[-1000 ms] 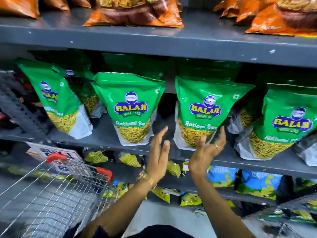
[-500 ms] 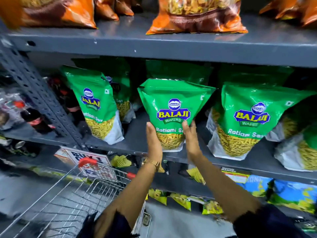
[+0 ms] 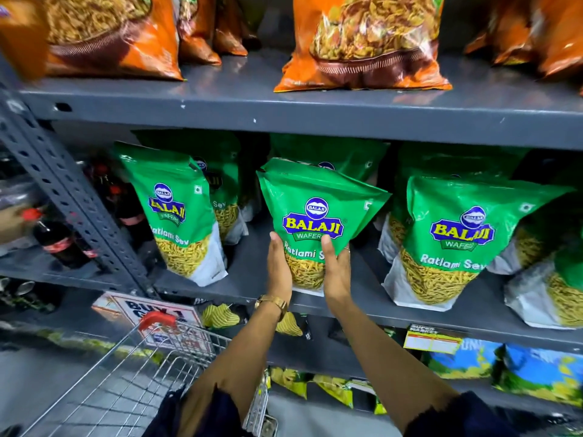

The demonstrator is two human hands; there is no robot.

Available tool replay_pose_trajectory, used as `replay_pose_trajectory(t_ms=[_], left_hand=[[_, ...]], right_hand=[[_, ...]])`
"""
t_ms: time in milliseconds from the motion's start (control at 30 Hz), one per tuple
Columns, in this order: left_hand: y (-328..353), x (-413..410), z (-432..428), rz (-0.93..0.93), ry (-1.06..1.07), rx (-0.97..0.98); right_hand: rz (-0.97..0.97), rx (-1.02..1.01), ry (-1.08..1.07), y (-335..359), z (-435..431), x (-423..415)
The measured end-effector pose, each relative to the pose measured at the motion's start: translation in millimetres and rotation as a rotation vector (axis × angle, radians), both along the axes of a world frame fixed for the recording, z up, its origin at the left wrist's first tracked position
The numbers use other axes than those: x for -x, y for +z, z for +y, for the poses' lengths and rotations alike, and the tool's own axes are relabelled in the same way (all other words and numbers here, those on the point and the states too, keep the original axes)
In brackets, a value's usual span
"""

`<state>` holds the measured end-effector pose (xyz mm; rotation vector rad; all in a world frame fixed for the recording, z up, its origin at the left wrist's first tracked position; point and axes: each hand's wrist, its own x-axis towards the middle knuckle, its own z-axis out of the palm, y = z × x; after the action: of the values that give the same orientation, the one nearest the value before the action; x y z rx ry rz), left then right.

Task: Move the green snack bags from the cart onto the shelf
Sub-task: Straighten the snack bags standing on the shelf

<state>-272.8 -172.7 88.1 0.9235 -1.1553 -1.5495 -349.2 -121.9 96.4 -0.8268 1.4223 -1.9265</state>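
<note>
Both hands clasp one green snack bag (image 3: 318, 216) at the frame's centre: the left hand (image 3: 279, 269) has its grip closed on the lower left edge, the right hand (image 3: 336, 269) on the lower right. The bag stands upright on the grey shelf (image 3: 252, 263), its base at the front lip. It reads "BALAJI WAFERS" and "Ratlami S…", with yellow sev showing at the bottom. Matching bags stand at 9 o'clock (image 3: 179, 216) and 3 o'clock (image 3: 457, 241). Orange snack bags (image 3: 362, 42) fill the tier at 12 o'clock. The wire cart (image 3: 126, 383) sits at 7 o'clock, beside a sign (image 3: 151, 310) reading "BUY 1".
</note>
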Motion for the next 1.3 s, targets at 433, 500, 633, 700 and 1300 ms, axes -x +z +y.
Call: replay_pose_trajectory(t_ms=[433, 500, 633, 700, 1300], left_hand=[[0, -21, 23, -0.098, 0.066, 0.078], [-2, -34, 39, -0.104, 0.201, 0.140], [-12, -73, 51, -0.051, 0.436, 0.314], [-17, -96, 37, -0.085, 0.536, 0.337], [5, -179, -114, -0.189, 0.436, 0.105]], right_hand=[[0.094, -0.106, -0.182, -19, 23, -14], [0.188, -0.111, -0.308, -22, 46, -32], [0.344, -0.011, -0.086, -32, 70, -67], [0.384, -0.019, 0.125, -34, 65, -85], [0.244, -0.284, 0.346, 13, -83, -187]])
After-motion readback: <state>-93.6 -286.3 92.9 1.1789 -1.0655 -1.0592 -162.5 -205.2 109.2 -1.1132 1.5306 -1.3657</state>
